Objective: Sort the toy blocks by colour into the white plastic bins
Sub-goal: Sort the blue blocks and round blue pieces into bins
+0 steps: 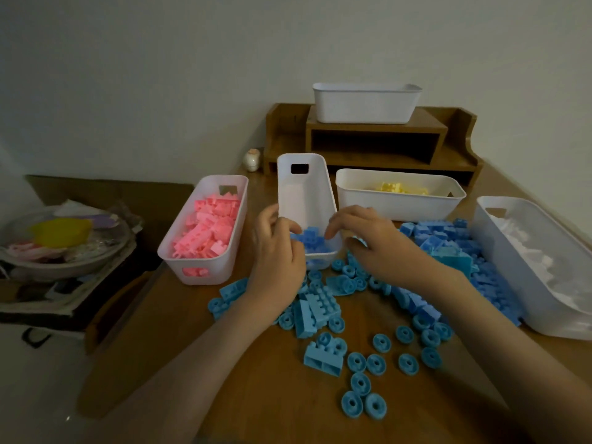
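Note:
The middle white bin [302, 187] holds a few blue blocks [310, 240] at its near end. My left hand [277, 254] hovers at that bin's near left corner, fingers loosely curled over the rim, and I see nothing in it. My right hand [368, 241] is over the near right corner with its fingers spread and drooping above the blue blocks. Loose blue blocks and blue wheels [362, 384] lie scattered on the wooden table [256, 379] below both hands. A bigger blue pile [448, 241] sits to the right.
A bin of pink blocks [205, 232] stands left, a bin of yellow blocks [400, 197] behind the right hand, and a bin of white blocks [538, 267] at the far right. Another white bin [365, 104] sits on a wooden shelf [378, 145]. Left of the table is a cluttered bowl [64, 241].

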